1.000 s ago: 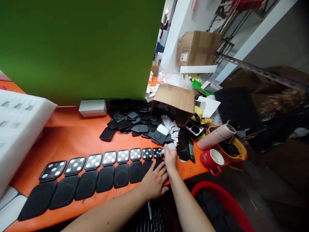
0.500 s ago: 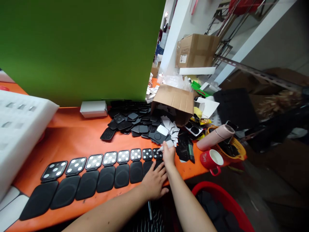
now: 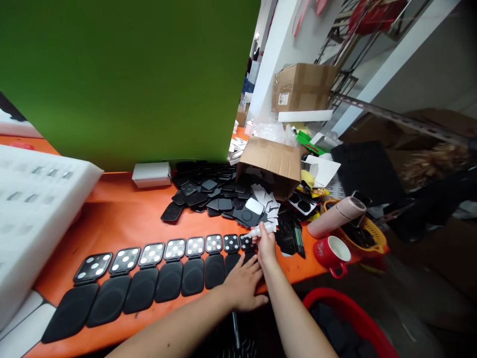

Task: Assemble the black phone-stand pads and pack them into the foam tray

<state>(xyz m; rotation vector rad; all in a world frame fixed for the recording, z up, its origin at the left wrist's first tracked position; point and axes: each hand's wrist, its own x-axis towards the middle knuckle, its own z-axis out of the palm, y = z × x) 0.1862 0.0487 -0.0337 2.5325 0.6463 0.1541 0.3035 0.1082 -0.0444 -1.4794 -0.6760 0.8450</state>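
My right hand [image 3: 267, 247] is closed around a small white squeeze bottle [image 3: 264, 229]. The bottle lies nearly level, its narrow tip pointing left over the last dotted black panel [image 3: 247, 242] at the right end of a row. My left hand [image 3: 244, 284] rests palm down with fingers spread, on the lower black flap [image 3: 251, 256] of that piece, which it partly hides. Leftward runs the row of hinged black pieces, opened flat. Their upper panels [image 3: 125, 259] carry white round dots, and their lower flaps [image 3: 169, 282] are plain black.
Behind the row lies a heap of black pieces [image 3: 201, 196] beside a cardboard box [image 3: 270, 159]. White foam [image 3: 44, 199] stands at left. A pink flask [image 3: 335, 217], red mug [image 3: 331, 253] and yellow basket [image 3: 378, 238] are at right; a red tub [image 3: 354, 311] sits below the table edge.
The view has shifted slightly, so everything sits a little lower and further right. The bottle in my right hand lies flatter, and more of its body shows. My left hand stays on the same flap.
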